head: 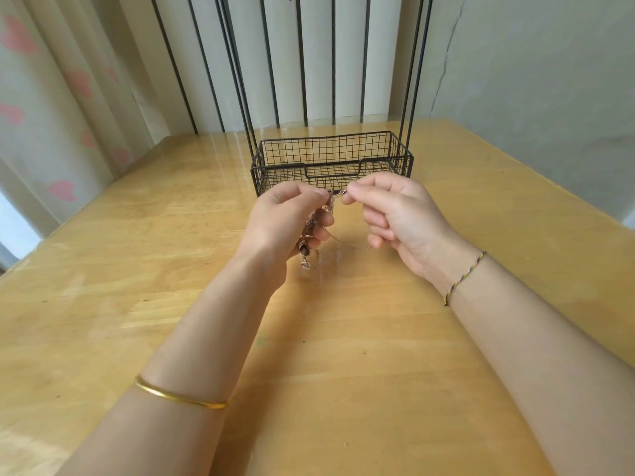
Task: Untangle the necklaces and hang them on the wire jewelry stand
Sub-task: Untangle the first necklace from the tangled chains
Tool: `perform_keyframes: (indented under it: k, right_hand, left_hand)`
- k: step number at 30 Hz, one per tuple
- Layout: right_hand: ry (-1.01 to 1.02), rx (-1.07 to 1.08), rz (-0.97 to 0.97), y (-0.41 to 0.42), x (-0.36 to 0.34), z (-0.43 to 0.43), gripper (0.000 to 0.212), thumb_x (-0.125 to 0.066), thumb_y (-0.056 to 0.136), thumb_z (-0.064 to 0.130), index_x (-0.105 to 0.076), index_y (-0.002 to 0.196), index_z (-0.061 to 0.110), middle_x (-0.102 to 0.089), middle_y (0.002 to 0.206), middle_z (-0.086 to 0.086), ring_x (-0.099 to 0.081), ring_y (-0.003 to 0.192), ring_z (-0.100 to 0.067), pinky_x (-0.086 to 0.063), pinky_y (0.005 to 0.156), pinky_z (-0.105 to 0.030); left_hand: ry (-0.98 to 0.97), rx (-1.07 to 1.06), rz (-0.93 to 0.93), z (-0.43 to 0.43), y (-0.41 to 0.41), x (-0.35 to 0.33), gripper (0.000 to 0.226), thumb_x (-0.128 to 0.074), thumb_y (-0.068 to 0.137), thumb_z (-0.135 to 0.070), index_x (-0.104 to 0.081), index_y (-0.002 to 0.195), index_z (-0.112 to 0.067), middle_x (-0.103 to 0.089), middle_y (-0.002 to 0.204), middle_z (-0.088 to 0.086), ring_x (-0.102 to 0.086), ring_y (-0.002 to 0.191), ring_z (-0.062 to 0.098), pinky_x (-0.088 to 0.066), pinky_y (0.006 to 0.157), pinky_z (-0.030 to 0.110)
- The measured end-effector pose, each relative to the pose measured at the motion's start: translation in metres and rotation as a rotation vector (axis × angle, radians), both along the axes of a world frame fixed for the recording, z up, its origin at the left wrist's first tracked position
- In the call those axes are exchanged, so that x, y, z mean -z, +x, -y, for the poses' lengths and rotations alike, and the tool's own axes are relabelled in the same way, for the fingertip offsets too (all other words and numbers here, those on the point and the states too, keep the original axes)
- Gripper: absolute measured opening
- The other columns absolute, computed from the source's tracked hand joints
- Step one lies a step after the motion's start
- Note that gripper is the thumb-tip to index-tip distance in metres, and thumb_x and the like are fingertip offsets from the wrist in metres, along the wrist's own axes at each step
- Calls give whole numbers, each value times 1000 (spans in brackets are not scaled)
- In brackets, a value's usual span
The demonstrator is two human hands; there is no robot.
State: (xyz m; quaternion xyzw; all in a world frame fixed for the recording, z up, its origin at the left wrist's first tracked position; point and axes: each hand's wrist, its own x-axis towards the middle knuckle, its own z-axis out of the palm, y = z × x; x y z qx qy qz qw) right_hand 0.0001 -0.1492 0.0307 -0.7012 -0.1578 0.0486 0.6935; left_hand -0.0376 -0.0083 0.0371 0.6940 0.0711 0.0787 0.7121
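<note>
My left hand point(285, 218) grips a bunched tangle of rose-gold necklaces point(311, 228) above the wooden table; a dark bead and a small pendant point(305, 261) hang below the palm. My right hand point(388, 211) pinches a chain end between thumb and forefinger, close to the left fingertips. A fine chain strand point(343, 242) loops between the two hands. Behind them stands the black wire jewelry stand point(330, 156), whose basket base looks empty and whose uprights run out of the top of the view.
The wooden table point(137, 269) stretches out on every side of the hands. A curtain with pink hearts point(62, 108) hangs at the left, and a plain wall point(532, 70) rises at the right. The stand's top hooks are out of view.
</note>
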Motion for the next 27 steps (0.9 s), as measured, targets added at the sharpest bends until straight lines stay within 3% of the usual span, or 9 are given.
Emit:
perform_keyframes:
  k: [5, 10, 14, 19, 22, 27]
  right_hand:
    - [-24, 29, 6, 0, -1, 0, 15, -59, 89, 17, -63, 76, 10, -25, 38, 11, -20, 34, -6, -23, 38, -19]
    - [-84, -11, -41, -1, -1, 0, 12, -58, 86, 12, -61, 74, 12, -26, 39, 9, -19, 35, -9, -29, 40, -20]
    - [12, -4, -167, 0, 1, -1, 17, -50, 85, 8, -53, 68, 11, -41, 50, 0, -33, 39, -12, -41, 42, -22]
    - [88, -36, -291, 2, 2, -1, 24, -45, 88, 11, -48, 65, 11, -52, 64, -5, -47, 45, -15, -44, 41, -23]
    - [121, -57, -299, 3, 1, -3, 28, -42, 89, 14, -44, 62, 14, -51, 60, -3, -43, 44, -14, -38, 39, -21]
    - [139, -67, -239, 5, 3, -2, 30, -44, 92, 17, -44, 62, 15, -43, 56, 1, -24, 38, -8, -16, 34, -17]
  left_hand:
    - [-13, -60, 22, 0, 1, 0, 14, -49, 96, -17, -51, 82, -20, -62, 60, -2, -57, 48, 11, -44, 47, 20]
    - [8, -154, 66, 2, 4, 2, 16, -42, 100, -22, -47, 85, -22, -57, 73, -2, -55, 60, 12, -45, 46, 22]
    - [-32, -226, 77, -2, 9, 5, 19, -40, 100, -21, -47, 82, -23, -57, 78, -2, -55, 77, 14, -52, 73, 33]
    - [-180, -222, 99, 0, 10, 3, 17, -39, 99, -15, -47, 84, -18, -64, 74, -2, -63, 78, 14, -51, 77, 31]
    - [-240, -219, 134, 1, 10, 2, 18, -37, 98, -13, -46, 82, -16, -63, 73, 0, -63, 72, 14, -53, 73, 29]
    - [-353, -164, 143, -4, 11, 2, 17, -38, 98, -10, -43, 82, -15, -51, 62, -3, -52, 58, 12, -48, 59, 23]
